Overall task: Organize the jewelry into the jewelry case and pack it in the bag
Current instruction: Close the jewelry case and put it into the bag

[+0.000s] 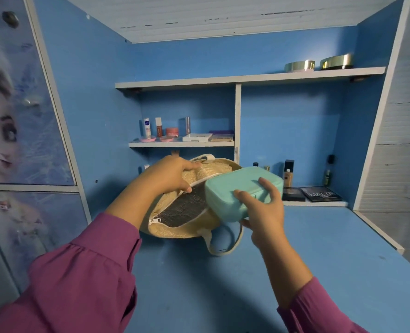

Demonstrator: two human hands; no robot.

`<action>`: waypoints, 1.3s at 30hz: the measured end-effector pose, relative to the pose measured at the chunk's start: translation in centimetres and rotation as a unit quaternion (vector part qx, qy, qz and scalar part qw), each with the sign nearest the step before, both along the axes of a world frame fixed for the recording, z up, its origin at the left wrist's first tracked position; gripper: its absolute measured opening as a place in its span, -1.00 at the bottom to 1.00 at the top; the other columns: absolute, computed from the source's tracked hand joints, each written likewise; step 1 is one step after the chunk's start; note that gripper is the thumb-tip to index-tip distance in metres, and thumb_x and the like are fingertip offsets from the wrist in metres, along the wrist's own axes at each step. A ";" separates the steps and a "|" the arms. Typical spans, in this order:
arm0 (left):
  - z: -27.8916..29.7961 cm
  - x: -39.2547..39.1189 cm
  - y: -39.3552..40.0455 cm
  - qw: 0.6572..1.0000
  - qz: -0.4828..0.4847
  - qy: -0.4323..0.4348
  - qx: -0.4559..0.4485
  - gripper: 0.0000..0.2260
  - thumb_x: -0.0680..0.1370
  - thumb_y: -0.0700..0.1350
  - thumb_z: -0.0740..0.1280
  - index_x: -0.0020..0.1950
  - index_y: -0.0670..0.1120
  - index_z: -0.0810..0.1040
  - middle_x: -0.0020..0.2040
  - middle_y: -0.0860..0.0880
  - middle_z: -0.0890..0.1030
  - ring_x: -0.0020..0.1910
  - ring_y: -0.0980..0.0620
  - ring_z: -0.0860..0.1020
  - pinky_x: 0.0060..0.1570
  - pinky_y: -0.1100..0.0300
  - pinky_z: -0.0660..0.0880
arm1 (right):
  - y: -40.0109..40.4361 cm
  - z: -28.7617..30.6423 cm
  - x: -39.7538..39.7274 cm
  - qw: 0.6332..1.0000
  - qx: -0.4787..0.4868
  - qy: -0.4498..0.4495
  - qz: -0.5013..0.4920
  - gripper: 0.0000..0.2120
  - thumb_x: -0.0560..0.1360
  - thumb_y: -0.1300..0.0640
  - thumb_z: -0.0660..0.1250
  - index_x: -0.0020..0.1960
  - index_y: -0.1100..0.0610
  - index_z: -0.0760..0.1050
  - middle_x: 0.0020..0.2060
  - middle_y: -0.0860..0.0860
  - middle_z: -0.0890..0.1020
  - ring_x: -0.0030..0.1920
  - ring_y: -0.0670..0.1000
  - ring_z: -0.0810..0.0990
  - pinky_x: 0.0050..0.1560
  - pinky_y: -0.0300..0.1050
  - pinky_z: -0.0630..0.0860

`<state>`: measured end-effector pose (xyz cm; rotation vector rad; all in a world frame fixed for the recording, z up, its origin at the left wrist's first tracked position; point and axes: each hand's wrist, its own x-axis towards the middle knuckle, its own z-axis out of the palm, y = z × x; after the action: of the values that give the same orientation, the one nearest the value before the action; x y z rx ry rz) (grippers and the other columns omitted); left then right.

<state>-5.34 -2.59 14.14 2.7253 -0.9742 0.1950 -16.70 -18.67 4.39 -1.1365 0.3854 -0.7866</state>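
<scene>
1. Your right hand grasps the closed mint-green rounded-rectangle jewelry case, fingers curled over its top and thumb beneath its near edge.
2. You hold the case tilted, raised off the blue desk surface, with its left end at the unzipped mouth of the round woven straw bag; its left corner overlaps the bag's dark lining.
3. Your left hand grips the far edge of the bag's opening by the white zipper trim, thumb on the inner side and fingers over the outside.
4. The bag lies on the desk with its cream strap handle looping towards you below the case.
5. Both your arms wear magenta sleeves.
6. Behind, a low white shelf carries small cosmetic bottles, a pink jar and flat palettes.
7. At the back right of the desk stand a foundation bottle and a dark palette marked MATTE.
8. Two shiny round tins sit on the top shelf.
</scene>
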 end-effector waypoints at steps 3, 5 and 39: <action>0.0 -0.2 0.0 1.000 -0.004 -0.005 0.001 -0.32 0.42 -0.14 0.50 0.46 0.21 0.30 0.46 -0.06 0.37 0.32 -0.07 0.42 0.24 0.05 0.40 | 2.3 -1.2 0.8 0.999 -0.011 0.024 0.044 -0.48 0.26 0.16 0.56 0.08 -0.26 0.48 0.17 0.08 0.46 0.06 0.13 0.56 -0.10 0.14 0.64; 0.0 -0.1 0.1 1.000 -0.006 -0.004 -0.006 -0.32 0.42 -0.14 0.50 0.45 0.22 0.31 0.46 -0.06 0.37 0.32 -0.07 0.42 0.22 0.08 0.39 | 3.6 -1.9 1.7 0.997 -0.023 0.055 0.048 -0.45 0.13 0.04 0.56 0.02 -0.35 0.48 0.17 0.09 0.46 0.04 0.11 0.57 -0.05 0.16 0.63; 0.4 -0.4 -1.1 0.989 -0.067 0.039 -0.129 -0.37 0.44 -0.35 0.33 0.36 0.24 0.43 0.32 0.15 0.52 -0.59 0.19 0.34 -0.54 0.29 0.31 | 5.6 -5.5 10.6 0.993 -0.053 0.095 0.037 -0.41 0.27 0.00 0.53 0.22 -0.21 0.37 0.22 0.12 0.41 0.13 0.16 0.53 0.20 0.13 0.51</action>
<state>-5.76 -3.70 14.51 2.4065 -1.0274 0.1759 -6.07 -13.08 -1.12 -1.3231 0.4623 -0.6422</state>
